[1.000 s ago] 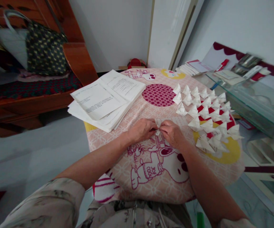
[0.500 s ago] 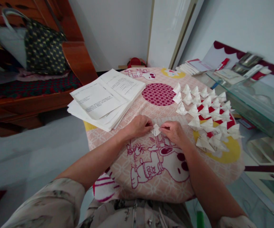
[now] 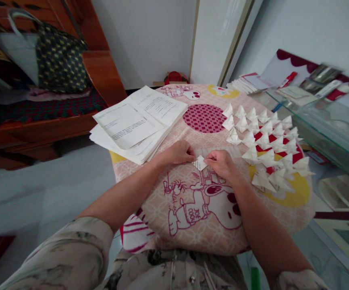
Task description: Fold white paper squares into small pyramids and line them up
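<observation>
Between my hands is a small folded piece of paper (image 3: 200,163), diamond-shaped with some print on it, just above or on the patterned tablecloth (image 3: 162,201). My left hand (image 3: 181,153) pinches its left corner with closed fingers. On the other side, my right hand (image 3: 220,163) grips the right corner between thumb and fingertips. To the right stand rows of several folded white paper pieces (image 3: 263,139) with pointed tips. A stack of printed sheets (image 3: 138,125) lies to the left of my hands.
A glass shelf (image 3: 319,125) with a red marker (image 3: 289,79) and metal containers borders the table's right side. More stacked papers (image 3: 245,85) lie at the far right. A wooden bench (image 3: 102,72) with a dotted bag (image 3: 61,60) stands at the left.
The view has shifted slightly, so the scene sits a little further right. Both hands still hold the small folded paper, and its diamond outline shows a bit more plainly.
</observation>
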Demonstrator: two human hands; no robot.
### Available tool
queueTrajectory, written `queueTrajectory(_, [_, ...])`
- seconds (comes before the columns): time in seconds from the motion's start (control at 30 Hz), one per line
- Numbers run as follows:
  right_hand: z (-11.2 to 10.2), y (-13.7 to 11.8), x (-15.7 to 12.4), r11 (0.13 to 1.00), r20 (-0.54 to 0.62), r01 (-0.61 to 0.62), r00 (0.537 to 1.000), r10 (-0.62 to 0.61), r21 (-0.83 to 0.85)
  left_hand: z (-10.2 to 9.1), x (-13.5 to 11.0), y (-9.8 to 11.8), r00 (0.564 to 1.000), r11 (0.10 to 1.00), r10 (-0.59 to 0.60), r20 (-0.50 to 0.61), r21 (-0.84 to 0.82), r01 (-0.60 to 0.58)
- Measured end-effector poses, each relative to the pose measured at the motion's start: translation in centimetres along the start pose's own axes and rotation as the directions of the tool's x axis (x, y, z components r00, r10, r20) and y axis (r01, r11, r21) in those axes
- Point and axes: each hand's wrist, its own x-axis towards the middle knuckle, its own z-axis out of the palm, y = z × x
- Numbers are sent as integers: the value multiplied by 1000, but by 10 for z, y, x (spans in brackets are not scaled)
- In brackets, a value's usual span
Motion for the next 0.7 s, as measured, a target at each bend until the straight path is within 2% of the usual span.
queueTrajectory(0.2, [-1,-6,-1,997,2,-66,998,66,-28,0,2,2,1000,998,-29,2,50,29])
queueTrajectory(0.43, [-2,-9,-1,996,6,-78,997,78,-44,2,1,7,997,995,-68,-27,72,70])
queueTrajectory(0.7, [1,-7,1,993,-15,-57,998,55,-106,8,0,14,990,979,-42,-135,191,68])
